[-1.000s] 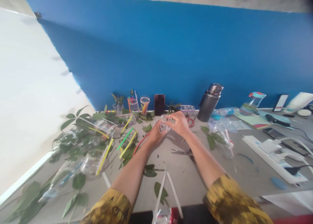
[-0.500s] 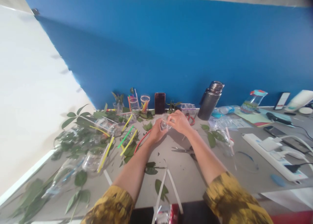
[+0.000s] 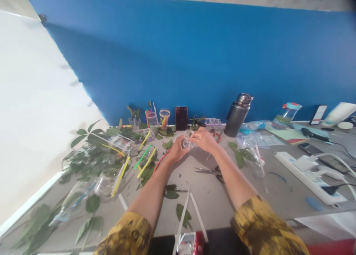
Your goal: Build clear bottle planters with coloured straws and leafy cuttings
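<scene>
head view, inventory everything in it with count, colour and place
Small plastic piece: 1, clear, centre
Broad leaves: many, green, mainly left
Thin strips: several yellow, one green, left
Metal scissors: 1, silver, centre
Plastic cups: several, clear, back left
Upright phone: 1, black, centre back
Cylindrical metal flask: 1, dark grey, back right
Lidded jar: 1, clear, far right
Long power strip: 1, white, right
Tall panel: 1, blue, behind
Tabletop: 1, grey, below
Patterned sleeves: 2, yellow-brown, near edge
Left hand: 1, bare, holding piece
Right hand: 1, bare, holding piece

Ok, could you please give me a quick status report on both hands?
Left hand holding clear plastic piece. Right hand against it, grip unclear. Scissors on table beside right forearm.
</scene>
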Available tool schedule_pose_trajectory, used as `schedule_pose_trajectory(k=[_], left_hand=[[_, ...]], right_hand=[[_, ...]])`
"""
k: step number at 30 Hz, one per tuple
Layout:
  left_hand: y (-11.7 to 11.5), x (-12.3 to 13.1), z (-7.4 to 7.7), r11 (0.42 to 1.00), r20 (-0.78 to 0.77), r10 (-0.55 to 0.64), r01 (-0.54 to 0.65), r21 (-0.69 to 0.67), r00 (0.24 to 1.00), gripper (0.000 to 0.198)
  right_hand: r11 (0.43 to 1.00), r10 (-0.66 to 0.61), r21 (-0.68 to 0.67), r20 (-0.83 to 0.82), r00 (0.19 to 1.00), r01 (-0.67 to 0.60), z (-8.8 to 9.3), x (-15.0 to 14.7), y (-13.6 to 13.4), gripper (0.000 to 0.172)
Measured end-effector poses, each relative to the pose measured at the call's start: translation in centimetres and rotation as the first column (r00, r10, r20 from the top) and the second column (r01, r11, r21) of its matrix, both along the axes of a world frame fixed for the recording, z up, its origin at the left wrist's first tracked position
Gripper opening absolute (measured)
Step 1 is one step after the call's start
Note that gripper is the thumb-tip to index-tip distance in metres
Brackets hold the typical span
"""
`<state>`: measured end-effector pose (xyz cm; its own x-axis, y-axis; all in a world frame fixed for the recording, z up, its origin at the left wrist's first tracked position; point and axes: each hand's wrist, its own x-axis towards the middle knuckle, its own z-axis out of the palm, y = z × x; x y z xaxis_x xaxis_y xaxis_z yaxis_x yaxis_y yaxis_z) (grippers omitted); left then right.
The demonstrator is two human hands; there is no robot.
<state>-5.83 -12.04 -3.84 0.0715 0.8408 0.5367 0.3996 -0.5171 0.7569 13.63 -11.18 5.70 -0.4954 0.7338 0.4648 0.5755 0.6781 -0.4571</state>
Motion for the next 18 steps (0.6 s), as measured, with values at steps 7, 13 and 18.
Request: schedule_pose_trajectory(k=[7,13,18], left_hand=[[-0.3,0.1,0.7,0.999,-0.084,0.031,-0.032,-0.011,0.996,0.043],[-0.1,0.0,0.2,0.997,-0.054,0.067,-0.068,-0.028,0.996,0.061],[0.0,-0.8,0.1,0.989,-0.003,0.081,-0.08,-0.127,0.997,0.092]], right_hand=[[1.0,-0.015,-0.004,-0.076,0.997,0.014,-0.7,0.1,0.2,0.022],[0.999,-0.037,0.022,-0.051,0.998,0.038,-1.3,-0.4,0.7,0.022],[0.998,-0.05,0.033,-0.024,0.998,0.051,-1.0,-0.6,0.3,0.022]])
